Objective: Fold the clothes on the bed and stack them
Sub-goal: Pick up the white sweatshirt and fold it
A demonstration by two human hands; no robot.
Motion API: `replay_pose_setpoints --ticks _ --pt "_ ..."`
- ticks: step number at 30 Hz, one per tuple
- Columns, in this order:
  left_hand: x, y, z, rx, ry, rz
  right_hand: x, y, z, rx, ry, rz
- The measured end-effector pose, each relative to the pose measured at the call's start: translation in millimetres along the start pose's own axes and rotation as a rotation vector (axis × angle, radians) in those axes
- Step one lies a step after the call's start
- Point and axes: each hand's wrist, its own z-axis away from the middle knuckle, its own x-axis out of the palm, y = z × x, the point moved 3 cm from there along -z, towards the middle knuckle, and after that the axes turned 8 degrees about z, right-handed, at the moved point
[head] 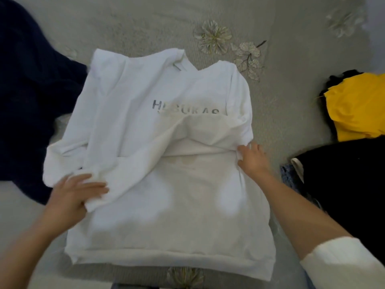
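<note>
A white sweatshirt [162,163] with grey lettering is spread front-up on the grey floral bedspread [145,24]. One sleeve, laid across the chest, is gripped at its cuff by the left hand [73,195]. The garment's right edge is pinched by the right hand [253,159]. A dark navy garment [31,101] lies left; a yellow garment [358,105] and black garment [345,184] lie right.

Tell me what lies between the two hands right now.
Only the white sweatshirt, its folded sleeve running from left hand to right hand, per the head view.
</note>
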Motion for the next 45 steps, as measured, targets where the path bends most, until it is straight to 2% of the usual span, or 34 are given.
replay_pose_setpoints --ticks 2,5,10,14,15,17,18,20,23,25,27,29,30,31,33,34,36,38,40,41,43,45 --pt "17 3 5 -0.079 -0.007 0.068 6 -1 0 0.02 -0.04 -0.038" --pt "35 -1 1 -0.408 0.049 0.214 7 -2 -3 0.051 0.033 -0.092" --pt "41 9 -34 -0.861 0.31 0.545 4 1 -16 0.094 0.09 -0.143" --pt "38 3 -44 -0.963 0.558 0.836 -3 14 -18 0.034 0.228 -0.151" --pt "34 -5 -44 -0.961 0.628 0.925 -4 27 -14 0.062 0.279 -0.197" --pt "19 -18 -44 -0.919 0.694 0.954 -1 61 0 0.182 0.362 -0.349" --pt "9 -20 -44 -0.861 0.677 0.935 3 76 7 0.23 0.373 -0.376" --pt "0 -20 -40 -0.792 0.605 0.972 18 96 12 0.215 0.33 -0.295" --pt "6 -9 -30 -0.772 0.586 0.978 34 98 9 0.176 0.113 -0.162" --pt "12 2 -28 -0.745 0.484 0.805 39 91 7 0.182 0.008 -0.174" --pt "22 3 -32 -0.699 0.265 0.654 31 82 7 0.174 0.102 -0.208" --pt "27 10 -35 -0.657 0.033 0.458 15 73 8 0.155 0.358 -0.245" --pt "24 16 -36 -0.614 -0.026 0.271 8 67 11 0.115 0.475 -0.235" --pt "24 20 -38 -0.571 -0.015 0.112 1 58 12 0.044 0.555 -0.2" --pt "27 40 -48 -0.454 0.069 -0.026 -3 37 9 -0.165 0.57 -0.066" --pt "30 56 -57 -0.398 0.061 -0.034 -3 27 6 -0.27 0.522 -0.018" --pt "41 87 -74 -0.289 -0.053 -0.062 2 16 -1 -0.411 0.507 0.058" --pt "58 97 -92 -0.302 -0.21 -0.11 1 18 0 -0.436 0.525 0.057" --pt "63 102 -104 -0.312 -0.303 -0.072 0 31 9 -0.452 0.608 0.015" --pt "60 103 -109 -0.302 -0.293 0.026 1 41 16 -0.47 0.689 -0.001" --pt "40 99 -112 -0.356 -0.27 0.422 6 60 34 -0.49 0.83 -0.034" --pt "15 91 -109 -0.46 -0.275 0.818 14 70 45 -0.499 0.877 -0.049"
